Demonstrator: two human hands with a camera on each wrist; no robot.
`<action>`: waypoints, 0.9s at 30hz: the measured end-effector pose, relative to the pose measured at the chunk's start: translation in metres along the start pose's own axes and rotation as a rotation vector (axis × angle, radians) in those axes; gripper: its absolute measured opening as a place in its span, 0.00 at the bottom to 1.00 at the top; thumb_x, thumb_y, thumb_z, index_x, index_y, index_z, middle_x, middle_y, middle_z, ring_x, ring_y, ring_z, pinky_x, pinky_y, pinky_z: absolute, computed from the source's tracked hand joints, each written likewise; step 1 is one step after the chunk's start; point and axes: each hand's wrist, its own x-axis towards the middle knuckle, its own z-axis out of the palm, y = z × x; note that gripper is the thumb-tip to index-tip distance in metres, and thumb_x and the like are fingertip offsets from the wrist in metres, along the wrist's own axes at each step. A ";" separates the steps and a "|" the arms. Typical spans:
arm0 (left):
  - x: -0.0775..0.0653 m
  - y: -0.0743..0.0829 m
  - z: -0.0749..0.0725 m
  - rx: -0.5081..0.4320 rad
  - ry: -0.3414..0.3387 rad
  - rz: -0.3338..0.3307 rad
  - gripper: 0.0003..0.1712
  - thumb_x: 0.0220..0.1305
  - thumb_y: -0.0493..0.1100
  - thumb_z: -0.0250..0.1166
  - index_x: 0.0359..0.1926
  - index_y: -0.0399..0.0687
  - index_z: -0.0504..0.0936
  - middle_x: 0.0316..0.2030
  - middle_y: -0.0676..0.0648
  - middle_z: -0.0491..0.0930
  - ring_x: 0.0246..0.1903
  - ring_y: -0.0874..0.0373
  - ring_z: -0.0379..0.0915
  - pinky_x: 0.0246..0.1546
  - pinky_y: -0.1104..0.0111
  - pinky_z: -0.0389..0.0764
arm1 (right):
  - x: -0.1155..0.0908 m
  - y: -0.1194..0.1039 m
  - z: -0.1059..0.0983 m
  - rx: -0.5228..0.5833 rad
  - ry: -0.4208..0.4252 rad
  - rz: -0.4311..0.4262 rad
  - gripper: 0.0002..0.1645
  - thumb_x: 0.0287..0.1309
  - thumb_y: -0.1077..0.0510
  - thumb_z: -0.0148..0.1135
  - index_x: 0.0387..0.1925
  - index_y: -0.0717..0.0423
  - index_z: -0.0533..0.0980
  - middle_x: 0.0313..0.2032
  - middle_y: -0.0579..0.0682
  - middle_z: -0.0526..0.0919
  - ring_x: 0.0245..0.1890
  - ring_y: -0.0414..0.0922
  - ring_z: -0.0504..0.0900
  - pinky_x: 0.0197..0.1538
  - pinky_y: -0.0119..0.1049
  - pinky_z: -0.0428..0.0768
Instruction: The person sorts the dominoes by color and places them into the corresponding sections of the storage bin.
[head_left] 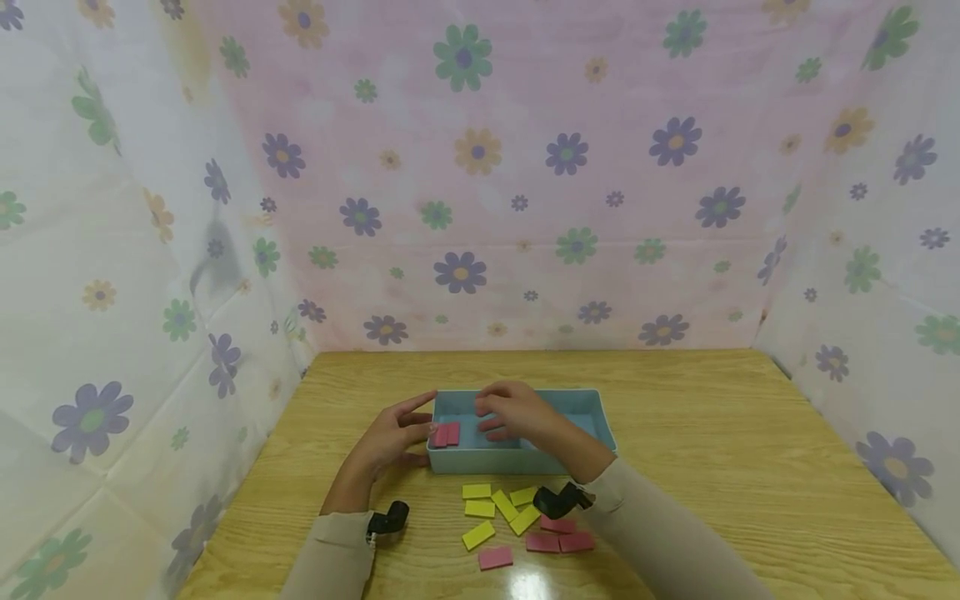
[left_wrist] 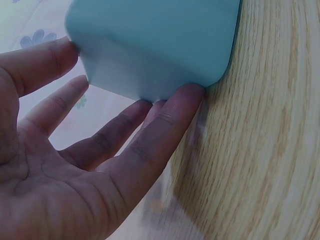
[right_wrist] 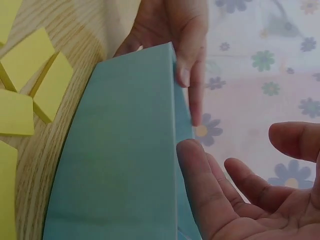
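A light blue rectangular box (head_left: 472,462) stands on the table. Pink blocks (head_left: 453,433) lie inside at its left end. My left hand (head_left: 386,437) is at that end, and the left wrist view has its fairly straight, spread fingertips touching the box's end wall (left_wrist: 135,70). Over the box's middle is my right hand (head_left: 513,410), its fingers loosely bent. Nothing shows between those fingers in the right wrist view, where one fingertip (right_wrist: 192,152) overlaps the box's long rim. Part of the interior is hidden behind the right hand and forearm.
Several yellow blocks (head_left: 480,508) lie in front of the box. Several pink blocks (head_left: 496,557) are nearer me, partly beside the right sleeve (head_left: 660,533). Flower-patterned cloth (head_left: 517,200) rises behind and on both sides of the wooden table (head_left: 697,433).
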 end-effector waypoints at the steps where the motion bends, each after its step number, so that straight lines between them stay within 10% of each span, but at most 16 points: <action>1: 0.000 0.000 0.000 0.000 0.000 -0.001 0.37 0.71 0.41 0.68 0.76 0.68 0.69 0.71 0.34 0.69 0.61 0.41 0.77 0.45 0.48 0.88 | -0.003 0.000 -0.001 0.001 -0.001 -0.013 0.26 0.77 0.51 0.56 0.67 0.63 0.73 0.59 0.64 0.79 0.57 0.64 0.84 0.55 0.54 0.86; 18: -0.001 -0.003 0.002 0.011 0.007 0.003 0.36 0.72 0.41 0.67 0.76 0.69 0.69 0.71 0.34 0.68 0.62 0.40 0.77 0.45 0.47 0.88 | -0.051 0.018 -0.023 -0.013 -0.035 -0.151 0.23 0.77 0.52 0.56 0.65 0.59 0.74 0.59 0.59 0.81 0.52 0.52 0.87 0.55 0.52 0.86; 27: -0.001 -0.001 0.002 0.039 0.007 0.016 0.35 0.73 0.40 0.65 0.76 0.69 0.68 0.72 0.36 0.68 0.63 0.40 0.76 0.45 0.48 0.88 | -0.074 0.032 -0.038 -0.071 -0.059 -0.189 0.19 0.78 0.52 0.55 0.60 0.59 0.78 0.59 0.62 0.80 0.57 0.62 0.83 0.55 0.48 0.87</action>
